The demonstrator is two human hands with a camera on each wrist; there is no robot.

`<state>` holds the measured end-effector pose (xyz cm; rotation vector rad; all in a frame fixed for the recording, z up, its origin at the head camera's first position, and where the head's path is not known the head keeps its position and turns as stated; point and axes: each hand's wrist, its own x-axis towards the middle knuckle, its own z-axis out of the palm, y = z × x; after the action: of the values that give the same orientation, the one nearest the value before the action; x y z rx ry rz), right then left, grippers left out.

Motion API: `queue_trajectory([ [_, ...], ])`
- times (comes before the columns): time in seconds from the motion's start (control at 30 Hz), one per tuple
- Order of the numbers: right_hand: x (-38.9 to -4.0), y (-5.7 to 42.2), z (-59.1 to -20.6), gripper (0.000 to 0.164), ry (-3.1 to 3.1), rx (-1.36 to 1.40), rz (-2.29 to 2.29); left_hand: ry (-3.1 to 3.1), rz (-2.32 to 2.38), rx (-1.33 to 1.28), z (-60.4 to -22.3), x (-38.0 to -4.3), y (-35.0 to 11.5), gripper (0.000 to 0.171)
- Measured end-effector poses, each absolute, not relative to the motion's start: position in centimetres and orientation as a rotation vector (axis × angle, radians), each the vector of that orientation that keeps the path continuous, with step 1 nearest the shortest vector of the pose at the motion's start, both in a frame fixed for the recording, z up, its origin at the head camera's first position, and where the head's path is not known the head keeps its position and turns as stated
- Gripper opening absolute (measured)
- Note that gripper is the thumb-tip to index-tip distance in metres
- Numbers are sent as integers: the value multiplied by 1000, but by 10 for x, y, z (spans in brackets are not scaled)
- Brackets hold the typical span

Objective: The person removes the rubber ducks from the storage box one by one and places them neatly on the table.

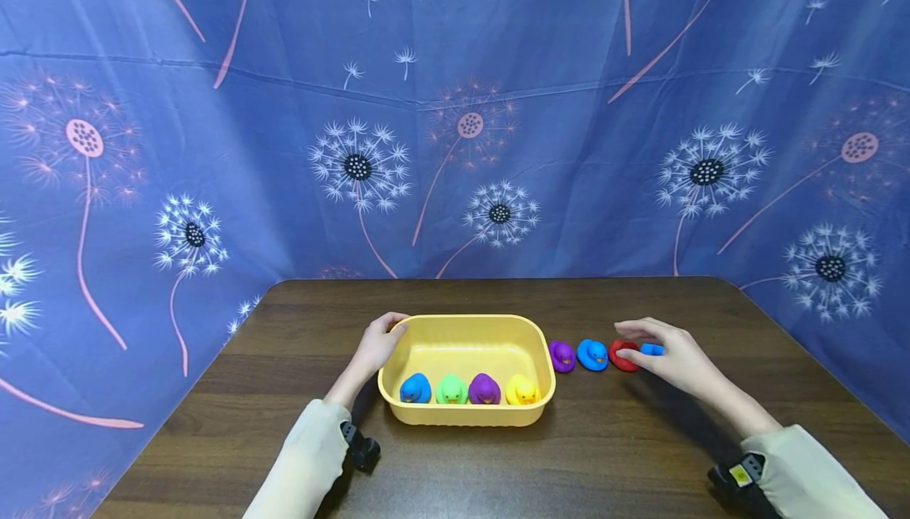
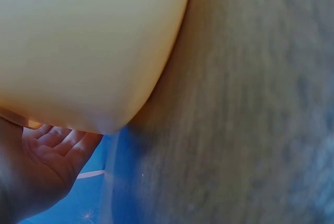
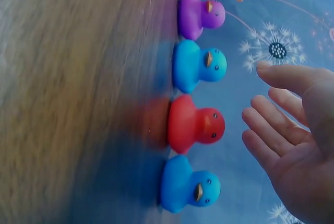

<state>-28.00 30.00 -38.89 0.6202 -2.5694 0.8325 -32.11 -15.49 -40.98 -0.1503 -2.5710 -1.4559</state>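
Note:
My left hand (image 1: 375, 349) holds the left back corner of a yellow plastic basin (image 1: 465, 416), thumb at the rim and fingers outside the wall. Inside, along its front, sit a blue duck (image 1: 415, 389), a green duck (image 1: 451, 390), a purple duck (image 1: 484, 390) and a yellow duck (image 1: 522, 391). Right of the basin runs a row: a purple duck (image 3: 192, 16), a blue duck (image 3: 189, 67), a red duck (image 3: 187, 125) and another blue duck (image 3: 180, 185). My right hand (image 1: 675, 357) hovers over the row's right end, fingers apart and holding nothing, partly hiding the last blue duck.
Everything stands on a dark brown wooden table (image 1: 569, 464). Behind it hangs a blue cloth (image 1: 583, 211) with a dandelion print. Both wrists wear small black cameras, the left camera (image 1: 362, 449) close to the basin's front left corner.

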Motion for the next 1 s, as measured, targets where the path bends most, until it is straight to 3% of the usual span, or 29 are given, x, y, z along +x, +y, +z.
queue_trajectory([
  [1.0,-274,239,-383,39,-2510,924,1026,-2570,-1479,-144,-409,-321,-155,26],
])
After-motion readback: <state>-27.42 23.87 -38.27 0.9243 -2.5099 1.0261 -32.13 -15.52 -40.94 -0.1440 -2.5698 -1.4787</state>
